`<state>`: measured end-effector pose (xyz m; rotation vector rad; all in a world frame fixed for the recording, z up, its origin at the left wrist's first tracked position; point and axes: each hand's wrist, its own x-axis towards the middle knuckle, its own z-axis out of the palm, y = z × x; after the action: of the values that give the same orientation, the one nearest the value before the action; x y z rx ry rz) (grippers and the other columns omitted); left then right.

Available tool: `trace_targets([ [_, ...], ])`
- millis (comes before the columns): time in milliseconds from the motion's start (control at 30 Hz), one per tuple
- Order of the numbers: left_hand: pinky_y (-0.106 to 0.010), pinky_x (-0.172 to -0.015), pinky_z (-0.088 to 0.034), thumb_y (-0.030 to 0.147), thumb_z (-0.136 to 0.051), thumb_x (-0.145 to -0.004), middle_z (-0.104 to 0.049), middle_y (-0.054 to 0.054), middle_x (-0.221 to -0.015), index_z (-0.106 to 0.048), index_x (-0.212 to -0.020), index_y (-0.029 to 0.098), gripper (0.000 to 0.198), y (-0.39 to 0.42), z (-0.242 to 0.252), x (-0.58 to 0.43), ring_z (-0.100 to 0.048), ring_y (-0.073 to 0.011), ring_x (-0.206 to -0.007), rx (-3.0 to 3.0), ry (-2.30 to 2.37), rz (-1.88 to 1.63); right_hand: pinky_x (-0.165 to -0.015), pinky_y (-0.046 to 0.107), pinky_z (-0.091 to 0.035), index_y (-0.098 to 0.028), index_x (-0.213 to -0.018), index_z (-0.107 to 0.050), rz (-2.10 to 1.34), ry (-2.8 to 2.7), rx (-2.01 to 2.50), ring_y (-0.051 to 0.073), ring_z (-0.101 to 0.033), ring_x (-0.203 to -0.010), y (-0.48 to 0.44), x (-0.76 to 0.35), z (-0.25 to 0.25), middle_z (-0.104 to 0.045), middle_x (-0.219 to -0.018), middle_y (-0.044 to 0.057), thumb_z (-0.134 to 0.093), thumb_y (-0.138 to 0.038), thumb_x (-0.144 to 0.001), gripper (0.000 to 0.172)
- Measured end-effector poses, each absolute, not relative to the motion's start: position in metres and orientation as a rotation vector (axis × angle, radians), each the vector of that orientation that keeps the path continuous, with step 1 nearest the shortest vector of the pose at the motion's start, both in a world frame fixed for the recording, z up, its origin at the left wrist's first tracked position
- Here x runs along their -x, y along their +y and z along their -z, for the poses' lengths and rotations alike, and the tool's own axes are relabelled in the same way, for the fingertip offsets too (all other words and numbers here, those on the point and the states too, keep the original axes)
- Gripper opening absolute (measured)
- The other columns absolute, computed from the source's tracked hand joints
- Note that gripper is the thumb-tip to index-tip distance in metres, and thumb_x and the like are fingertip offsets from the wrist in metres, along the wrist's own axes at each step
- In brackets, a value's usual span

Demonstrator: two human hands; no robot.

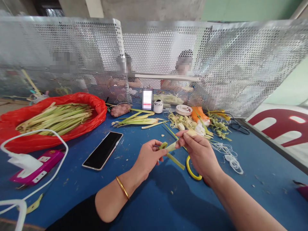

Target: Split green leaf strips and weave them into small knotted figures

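Above the blue table, my left hand (pixel 152 152) pinches a pale green plant strip (pixel 171 147) that is bent or looped near my fingertips. My right hand (pixel 196 150) grips the other end of the same strip, its fingers pressed together. One flat tail of the strip (pixel 176 161) hangs below, and a thin green length reaches up behind my right fingers. The yellow handle of what looks like scissors (pixel 191 171) lies beneath my right hand, its blades hidden. Just beyond my hands rests a small bundle of green and pale stalks (pixel 138 120).
A red plastic bag (pixel 96 107) of long stalks sits left, by a purple power strip (pixel 44 162) with white cables. A phone (pixel 103 150) lies nearby. Plant scraps (pixel 181 122), a tape roll (pixel 184 109) and white string (pixel 232 160) are on the right. A perforated metal screen (pixel 158 48) stands behind.
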<state>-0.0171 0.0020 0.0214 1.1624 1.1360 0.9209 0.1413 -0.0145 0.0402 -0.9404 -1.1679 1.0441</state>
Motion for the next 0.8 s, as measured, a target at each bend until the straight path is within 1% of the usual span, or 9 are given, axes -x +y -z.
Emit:
trace_targets([
  [100, -0.018, -0.039, -0.033, 0.027, -0.072, -0.064, -0.055, 0.004, -0.054, -0.056, -0.077, 0.017, 0.022, 0.0004, -0.0201, 0.0155, -0.048, -0.0077, -0.045, -1.161, 1.111, -0.886, -0.062, 0.03, -0.046, -0.019, -0.087, -0.067, -1.097, -1.134, 0.962, 0.015, -0.048, -0.06, -0.0157, -0.1389, -0.0392, -0.04, -0.063, -0.002, -0.051, -0.04, -0.086, 0.027],
  [200, -0.018, -0.039, -0.033, 0.027, -0.071, -0.065, -0.054, 0.004, -0.053, -0.055, -0.076, 0.017, 0.022, -0.0009, -0.0193, 0.0146, -0.048, -0.0077, -0.045, -1.161, 1.102, -0.863, -0.066, 0.032, -0.046, -0.019, -0.095, -0.069, -1.129, -1.122, 0.959, 0.015, -0.046, -0.062, -0.0151, -0.138, -0.0375, -0.039, -0.065, -0.002, -0.042, -0.044, -0.088, 0.037],
  [267, -0.018, -0.039, -0.032, 0.027, -0.071, -0.065, -0.055, 0.004, -0.053, -0.055, -0.077, 0.017, 0.022, -0.0013, -0.0192, 0.0145, -0.048, -0.0076, -0.046, -1.156, 1.099, -0.86, -0.067, 0.032, -0.046, -0.019, -0.099, -0.069, -1.112, -1.1, 0.96, 0.015, -0.046, -0.062, -0.0136, -0.1378, -0.0356, -0.04, -0.065, -0.002, -0.045, -0.044, -0.088, 0.036],
  [300, -0.018, -0.039, -0.032, 0.027, -0.07, -0.066, -0.055, 0.004, -0.053, -0.055, -0.077, 0.017, 0.021, -0.0014, -0.0192, 0.0146, -0.048, -0.0075, -0.046, -1.154, 1.096, -0.861, -0.067, 0.031, -0.045, -0.019, -0.097, -0.07, -1.093, -1.103, 0.969, 0.014, -0.046, -0.062, -0.0128, -0.1378, -0.0346, -0.043, -0.065, -0.002, -0.049, -0.043, -0.087, 0.033],
  [367, -0.018, -0.039, -0.033, 0.026, -0.07, -0.066, -0.054, 0.005, -0.053, -0.055, -0.077, 0.017, 0.02, -0.0014, -0.0194, 0.0147, -0.048, -0.0075, -0.046, -1.155, 1.088, -0.869, -0.069, 0.03, -0.044, -0.019, -0.08, -0.07, -1.033, -1.172, 1.029, 0.015, -0.051, -0.066, -0.0118, -0.1378, -0.0331, -0.051, -0.065, 0.0, -0.055, -0.04, -0.085, 0.027],
  [433, -0.017, -0.039, -0.033, 0.025, -0.07, -0.067, -0.054, 0.005, -0.053, -0.056, -0.077, 0.017, 0.019, -0.0011, -0.0195, 0.0147, -0.048, -0.0074, -0.046, -1.153, 1.084, -0.876, -0.07, 0.03, -0.044, -0.018, -0.066, -0.065, -0.956, -1.279, 1.124, 0.016, -0.056, -0.07, -0.012, -0.1381, -0.0326, -0.056, -0.064, 0.001, -0.059, -0.038, -0.083, 0.027],
  [500, -0.017, -0.039, -0.033, 0.025, -0.07, -0.066, -0.054, 0.005, -0.053, -0.056, -0.077, 0.017, 0.02, -0.0008, -0.0193, 0.0145, -0.049, -0.0075, -0.046, -1.142, 1.088, -0.884, -0.067, 0.028, -0.043, -0.019, -0.068, -0.064, -0.877, -1.367, 1.206, 0.016, -0.056, -0.067, -0.0132, -0.1387, -0.0334, -0.058, -0.061, 0.0, -0.059, -0.038, -0.082, 0.025],
  [600, -0.017, -0.039, -0.033, 0.025, -0.071, -0.065, -0.055, 0.005, -0.053, -0.056, -0.076, 0.017, 0.021, -0.0003, -0.0185, 0.014, -0.049, -0.0076, -0.045, -1.133, 1.086, -0.905, -0.064, 0.027, -0.041, -0.019, -0.075, -0.063, -0.73, -1.486, 1.268, 0.015, -0.053, -0.066, -0.0155, -0.1404, -0.0363, -0.058, -0.068, -0.001, -0.056, -0.036, -0.084, 0.02],
  [800, -0.017, -0.039, -0.033, 0.023, -0.069, -0.067, -0.055, 0.005, -0.053, -0.056, -0.078, 0.017, 0.018, -0.0001, -0.0174, 0.0141, -0.048, -0.0076, -0.046, -1.188, 1.122, -0.957, -0.07, 0.03, -0.041, -0.02, -0.058, -0.052, -0.661, -1.741, 1.316, 0.017, -0.053, -0.075, -0.0158, -0.1414, -0.0374, -0.055, -0.075, 0.003, -0.05, -0.031, -0.084, 0.029],
])
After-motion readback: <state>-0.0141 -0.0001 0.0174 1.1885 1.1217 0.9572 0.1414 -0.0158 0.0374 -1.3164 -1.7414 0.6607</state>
